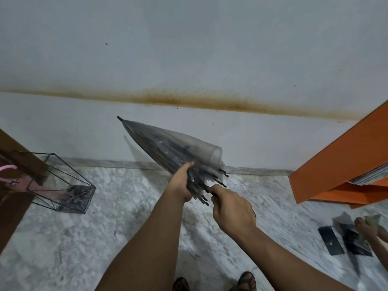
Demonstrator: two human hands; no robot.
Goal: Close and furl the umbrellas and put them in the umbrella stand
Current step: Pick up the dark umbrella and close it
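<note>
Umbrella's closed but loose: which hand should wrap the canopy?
Left, probably. The left hand already grips the grey umbrella around its canopy near the rib tips, while the right hand holds the handle end.

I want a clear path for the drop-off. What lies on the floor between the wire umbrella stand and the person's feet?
In the head view, only bare marbled floor lies between the wire umbrella stand and the feet.

A pale wall [189, 49] carries a long rust-brown stain [189, 100] above a grey skirting strip [117, 164]. The floor [126, 206] is mottled grey-white marble. An orange shelf unit [336, 160] stands at right; dark brown wooden furniture [12, 198] edges the left.
</note>
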